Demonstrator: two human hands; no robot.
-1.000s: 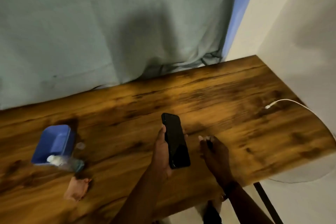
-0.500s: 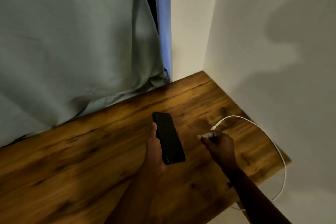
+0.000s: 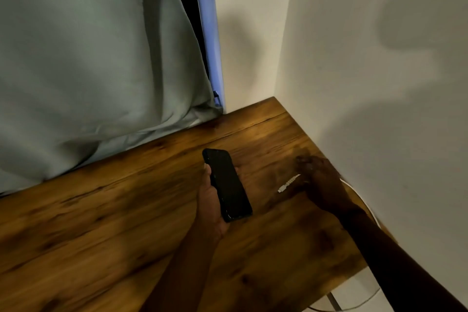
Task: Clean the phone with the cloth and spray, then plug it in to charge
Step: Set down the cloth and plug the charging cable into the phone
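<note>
- A wooden table with dark, streaky grain fills the lower view, its far right corner set into the room's corner.
- A grey-green curtain hangs in folds behind it, its hem bunched on the back edge.
- A blue strip runs down the curtain's right side, with a dark gap between them.
- The back wall and right wall are plain white, and a large soft shadow lies on the right one.
- Warm light glows on the wood near the corner.

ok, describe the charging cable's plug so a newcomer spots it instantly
Go to the wooden table where its right edge meets the white wall. There the right hand holds a white charging cable, its plug end poking out toward the black phone in the left hand. It is the only thin white thing on the dark wood.
</note>
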